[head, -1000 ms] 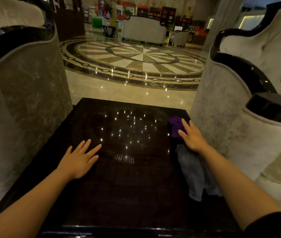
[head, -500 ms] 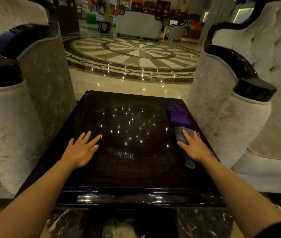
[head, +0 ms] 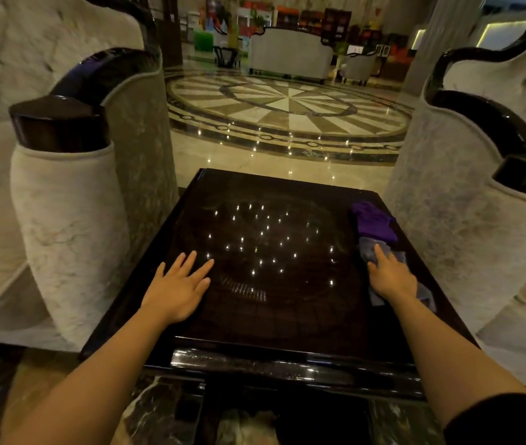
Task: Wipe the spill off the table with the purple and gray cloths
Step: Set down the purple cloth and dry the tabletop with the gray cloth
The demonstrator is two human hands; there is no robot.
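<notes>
Bare forearms; apparently black sleeve (head: 505, 422) at right elbow.

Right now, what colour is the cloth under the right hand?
Gray cloth, under the right hand; head view.

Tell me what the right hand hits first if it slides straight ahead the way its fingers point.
The right hand lies flat on the gray cloth, fingers pointing away and slightly left. Sliding on, it would likely meet the purple cloth just beyond, perhaps only its left edge; depth is hard to judge.
</notes>
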